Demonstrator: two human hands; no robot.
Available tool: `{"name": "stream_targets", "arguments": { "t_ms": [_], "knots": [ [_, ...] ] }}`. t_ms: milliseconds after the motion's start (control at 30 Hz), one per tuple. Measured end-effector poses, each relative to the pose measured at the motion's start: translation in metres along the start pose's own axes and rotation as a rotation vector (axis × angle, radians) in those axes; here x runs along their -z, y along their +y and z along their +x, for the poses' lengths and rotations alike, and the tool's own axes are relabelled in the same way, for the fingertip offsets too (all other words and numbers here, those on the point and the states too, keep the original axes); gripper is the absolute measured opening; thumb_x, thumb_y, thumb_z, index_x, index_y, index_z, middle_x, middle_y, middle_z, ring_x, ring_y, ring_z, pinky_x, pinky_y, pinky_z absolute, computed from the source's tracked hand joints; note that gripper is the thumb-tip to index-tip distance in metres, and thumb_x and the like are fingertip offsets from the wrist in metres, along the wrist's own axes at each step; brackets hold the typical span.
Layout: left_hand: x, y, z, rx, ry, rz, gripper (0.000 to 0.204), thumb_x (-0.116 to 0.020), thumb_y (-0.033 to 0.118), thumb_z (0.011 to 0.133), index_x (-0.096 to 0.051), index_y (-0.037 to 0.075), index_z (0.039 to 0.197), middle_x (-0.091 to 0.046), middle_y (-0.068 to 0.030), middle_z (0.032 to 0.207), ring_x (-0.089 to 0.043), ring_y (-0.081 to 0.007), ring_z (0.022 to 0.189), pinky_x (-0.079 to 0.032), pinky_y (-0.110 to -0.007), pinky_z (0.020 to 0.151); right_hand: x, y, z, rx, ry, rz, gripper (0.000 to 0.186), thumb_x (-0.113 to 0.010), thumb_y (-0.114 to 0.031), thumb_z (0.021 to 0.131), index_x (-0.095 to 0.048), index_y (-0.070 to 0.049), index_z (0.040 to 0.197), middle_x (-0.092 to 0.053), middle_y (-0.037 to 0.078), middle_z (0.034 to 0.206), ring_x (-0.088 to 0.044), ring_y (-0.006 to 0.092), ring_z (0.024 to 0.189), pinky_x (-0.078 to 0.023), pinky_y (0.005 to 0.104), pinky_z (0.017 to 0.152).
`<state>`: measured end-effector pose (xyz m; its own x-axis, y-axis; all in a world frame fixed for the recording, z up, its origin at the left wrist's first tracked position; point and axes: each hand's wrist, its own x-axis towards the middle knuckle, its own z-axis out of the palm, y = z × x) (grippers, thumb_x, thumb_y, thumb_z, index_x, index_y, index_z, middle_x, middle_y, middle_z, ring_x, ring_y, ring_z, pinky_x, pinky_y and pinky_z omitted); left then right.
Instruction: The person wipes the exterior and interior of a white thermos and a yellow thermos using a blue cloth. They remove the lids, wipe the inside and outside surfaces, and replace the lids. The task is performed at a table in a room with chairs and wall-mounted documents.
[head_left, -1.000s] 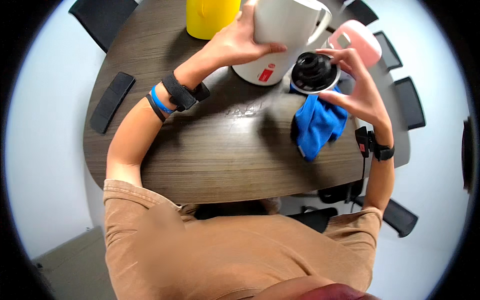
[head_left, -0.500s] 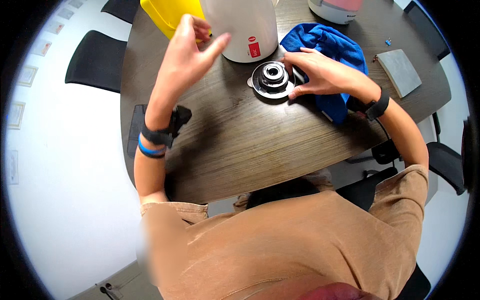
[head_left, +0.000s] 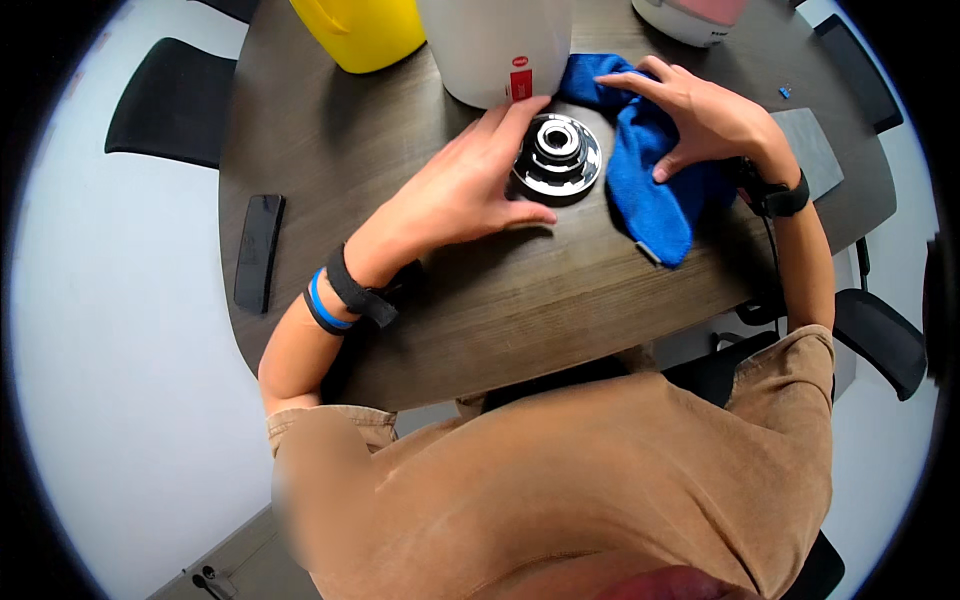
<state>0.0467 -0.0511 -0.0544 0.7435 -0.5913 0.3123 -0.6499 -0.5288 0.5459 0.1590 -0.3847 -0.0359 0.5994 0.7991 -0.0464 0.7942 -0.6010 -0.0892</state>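
Note:
A round black-and-silver part (head_left: 558,158) with stepped rings and a central hole lies on the table in front of a large white container (head_left: 500,50). My left hand (head_left: 470,185) curves around its left side. Its fingertips reach the part's far edge, while the thumb stretches out below the near edge; I cannot tell whether they touch it. Over a crumpled blue cloth (head_left: 645,185) my right hand (head_left: 705,115) is spread, thumb and fingers well apart. Part of the cloth is hidden beneath that hand.
On the wooden table (head_left: 470,330) are a yellow container (head_left: 365,35), a pink-and-white appliance (head_left: 690,20), a grey flat block (head_left: 810,150) and a small blue item (head_left: 785,93). A black phone-like slab (head_left: 259,253) lies near the left edge. Black chairs (head_left: 170,105) stand around.
My left hand has come down from beside the containers to the round part. My right hand has left the part's right edge and moved right, over the cloth. The cloth has shifted a little.

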Motion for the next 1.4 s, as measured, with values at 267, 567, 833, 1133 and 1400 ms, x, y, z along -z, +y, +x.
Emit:
{"name": "stream_targets", "arguments": {
  "t_ms": [267, 567, 833, 1133, 1400],
  "knots": [
    [0.018, -0.004, -0.006, 0.014, 0.003, 0.149, 0.1, -0.094, 0.022, 0.079, -0.035, 0.009, 0.16, -0.062, -0.028, 0.138, -0.061, -0.0448, 0.132, -0.051, -0.047, 0.11, -0.005, -0.055, 0.039, 0.265, 0.138, 0.043, 0.111, -0.097, -0.031, 0.07, -0.039, -0.01, 0.162, -0.059, 0.02, 0.143, -0.065, 0.0409, 0.123, -0.056, 0.0466, 0.106],
    [0.046, -0.005, -0.019, 0.031, -0.221, 0.22, 0.124, -0.099, 0.033, 0.071, -0.024, 0.008, 0.166, -0.058, -0.0309, 0.141, -0.061, -0.0458, 0.128, -0.052, -0.046, 0.106, -0.008, -0.095, 0.066, 0.148, 0.131, -0.017, 0.095, -0.093, -0.042, 0.075, -0.052, -0.007, 0.152, -0.063, 0.023, 0.136, -0.072, 0.0439, 0.108, -0.061, 0.0495, 0.093],
    [0.05, 0.009, -0.014, 0.236, -0.405, 0.318, 0.123, -0.096, 0.015, 0.072, -0.021, 0.011, 0.169, -0.063, -0.0279, 0.128, -0.062, -0.0458, 0.122, -0.052, -0.047, 0.104, -0.01, -0.106, 0.061, 0.057, 0.105, 0.045, 0.092, -0.093, -0.036, 0.078, -0.049, -0.008, 0.155, -0.057, 0.024, 0.142, -0.068, 0.046, 0.113, -0.059, 0.0499, 0.099],
    [0.076, 0.015, -0.018, 0.176, -0.125, 0.349, 0.117, -0.093, 0.003, 0.066, -0.034, 0.011, 0.166, -0.062, -0.0188, 0.142, -0.059, -0.0365, 0.127, -0.05, -0.044, 0.111, 0.0, -0.106, 0.06, 0.096, 0.03, 0.047, 0.064, -0.09, -0.032, 0.08, -0.068, -0.015, 0.137, -0.059, 0.017, 0.136, -0.067, 0.0408, 0.115, -0.059, 0.0481, 0.097],
    [0.063, 0.011, -0.019, 0.047, -0.093, 0.352, 0.102, -0.089, -0.001, 0.071, -0.04, 0.01, 0.16, -0.06, -0.0211, 0.144, -0.061, -0.0421, 0.13, -0.053, -0.046, 0.108, -0.005, -0.094, 0.064, 0.217, 0.134, 0.078, 0.052, -0.087, -0.025, 0.079, -0.072, -0.016, 0.129, -0.062, 0.016, 0.131, -0.068, 0.0379, 0.116, -0.059, 0.0471, 0.096]
  ]
}}
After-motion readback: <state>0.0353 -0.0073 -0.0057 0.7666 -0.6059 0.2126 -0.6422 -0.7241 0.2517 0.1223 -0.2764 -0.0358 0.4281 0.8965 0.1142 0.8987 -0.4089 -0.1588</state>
